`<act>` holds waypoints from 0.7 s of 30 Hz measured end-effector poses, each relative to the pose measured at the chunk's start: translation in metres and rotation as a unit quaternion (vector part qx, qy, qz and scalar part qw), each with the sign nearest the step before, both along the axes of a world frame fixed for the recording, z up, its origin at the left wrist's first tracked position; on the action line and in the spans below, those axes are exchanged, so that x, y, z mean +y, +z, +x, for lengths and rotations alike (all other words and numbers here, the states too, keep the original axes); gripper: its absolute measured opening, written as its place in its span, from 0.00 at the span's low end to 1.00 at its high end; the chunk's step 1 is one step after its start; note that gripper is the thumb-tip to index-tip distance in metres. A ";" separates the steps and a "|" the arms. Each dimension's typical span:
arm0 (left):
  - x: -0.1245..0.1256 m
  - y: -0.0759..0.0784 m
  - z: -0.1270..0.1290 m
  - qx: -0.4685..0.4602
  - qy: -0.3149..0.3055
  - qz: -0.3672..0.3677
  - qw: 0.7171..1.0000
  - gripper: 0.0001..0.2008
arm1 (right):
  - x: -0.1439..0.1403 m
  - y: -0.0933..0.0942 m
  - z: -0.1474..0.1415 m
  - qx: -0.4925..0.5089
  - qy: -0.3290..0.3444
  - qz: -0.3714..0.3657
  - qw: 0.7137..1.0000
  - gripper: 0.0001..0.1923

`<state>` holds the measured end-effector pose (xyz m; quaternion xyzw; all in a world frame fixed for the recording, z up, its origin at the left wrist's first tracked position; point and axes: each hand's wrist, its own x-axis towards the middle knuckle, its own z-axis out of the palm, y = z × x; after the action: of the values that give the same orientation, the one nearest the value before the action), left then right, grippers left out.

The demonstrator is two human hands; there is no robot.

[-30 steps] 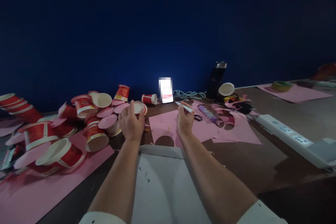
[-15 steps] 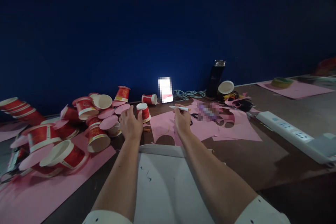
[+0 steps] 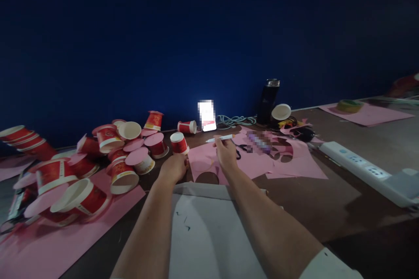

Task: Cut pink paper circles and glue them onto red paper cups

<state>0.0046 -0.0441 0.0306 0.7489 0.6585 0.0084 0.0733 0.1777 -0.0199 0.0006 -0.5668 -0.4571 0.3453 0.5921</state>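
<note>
My right hand (image 3: 226,153) grips a white marker (image 3: 220,138) with an orange end, held level over the pink paper (image 3: 204,163). My left hand (image 3: 174,169) rests low on the table just in front of a small red paper cup (image 3: 179,143). Its fingers are curled together, and what they hold, if anything, is hidden. The cup stands upright with its white rim up. To the left of that hand are red cups with pink paper discs, such as the upright cup (image 3: 156,145) and a pale cup (image 3: 140,161).
A lit phone (image 3: 207,115) leans against the blue wall. Black-handled scissors (image 3: 238,153) lie on the paper. Further right are a dark flask (image 3: 268,100), coiled cable (image 3: 235,120) and a power strip (image 3: 360,170). Stacked cups (image 3: 29,141) lean at far left.
My left hand has moved from beside the small cup down toward me, and its fingers have curled over the spot where a small brown piece lay. My right hand keeps the marker.
</note>
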 end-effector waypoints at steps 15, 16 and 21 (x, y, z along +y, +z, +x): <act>0.003 -0.006 0.013 -0.195 0.020 0.147 0.969 0.06 | -0.014 0.007 -0.009 -0.021 0.050 0.025 0.998 0.19; 0.004 -0.007 0.014 -0.197 0.016 0.149 0.969 0.06 | -0.014 0.006 -0.009 -0.027 0.055 0.023 0.998 0.19; 0.004 -0.008 0.015 -0.203 0.001 0.147 0.968 0.06 | -0.015 0.006 -0.009 -0.054 0.071 0.024 0.996 0.20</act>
<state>0.0196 -0.0406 0.0230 0.7338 0.6219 0.2567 0.0943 0.1684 -0.0347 0.0066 -0.5364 -0.5360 0.3441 0.5537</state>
